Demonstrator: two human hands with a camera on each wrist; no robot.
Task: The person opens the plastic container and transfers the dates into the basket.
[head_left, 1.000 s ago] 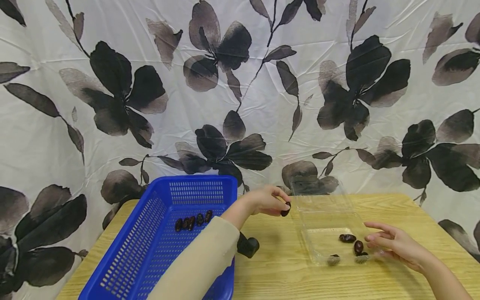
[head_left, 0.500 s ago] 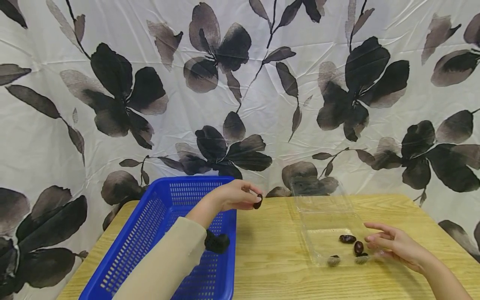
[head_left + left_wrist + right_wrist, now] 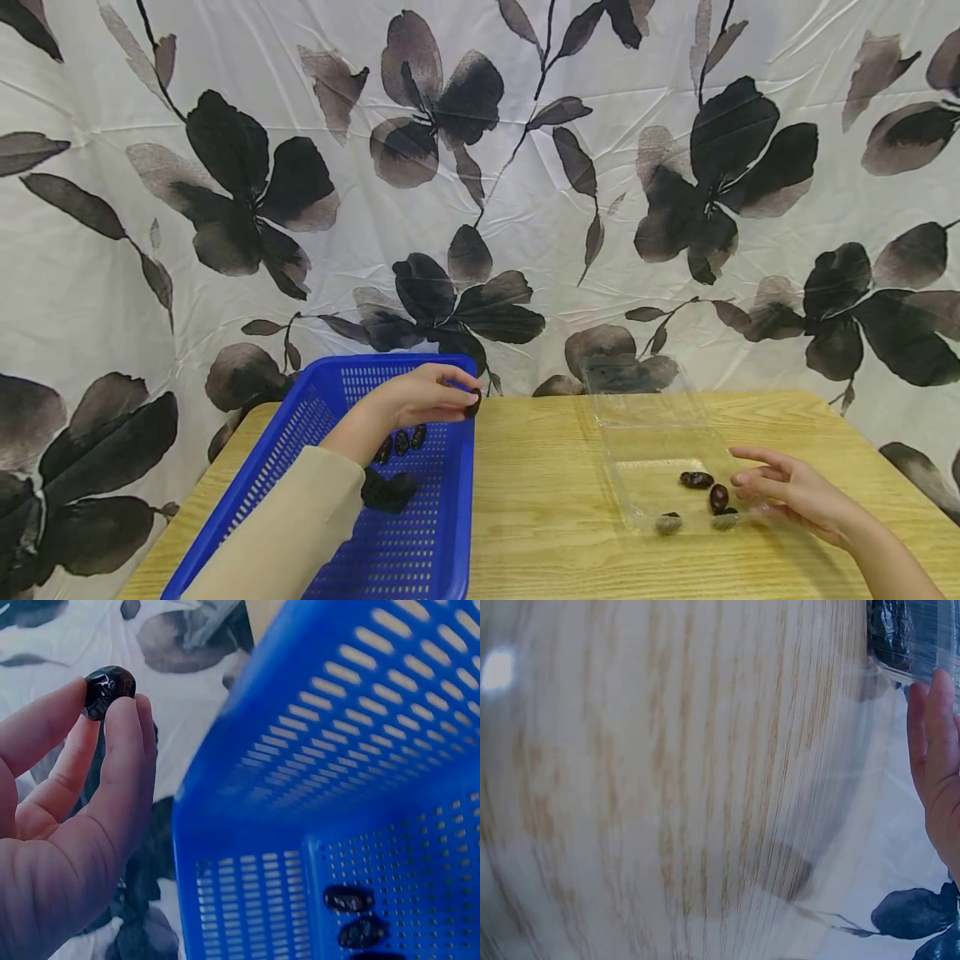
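Between thumb and fingertips, my left hand [image 3: 427, 395] pinches a dark, shiny date [image 3: 473, 404], held above the far right rim of a blue basket [image 3: 467, 533]. The left wrist view shows this date [image 3: 109, 691] raised beside the basket wall. Several more dates [image 3: 401, 442] lie on the basket floor, some hidden behind the left arm. On the right stands a clear plastic clamshell box [image 3: 660, 442], lid raised, with several dates [image 3: 697, 480] in its near part. My right hand [image 3: 802, 493] rests at the box's right side, fingers nearly straight; exact contact is hard to see.
A wooden table [image 3: 540, 500] carries both containers, with bare wood between them. Behind it hangs a white cloth [image 3: 525, 183] with dark printed flowers. A black device [image 3: 390, 492] sits at the left wrist.
My left hand has moved left with the pinched date, from beside the clear box to over the basket's right rim. The right hand and the box have stayed in place.
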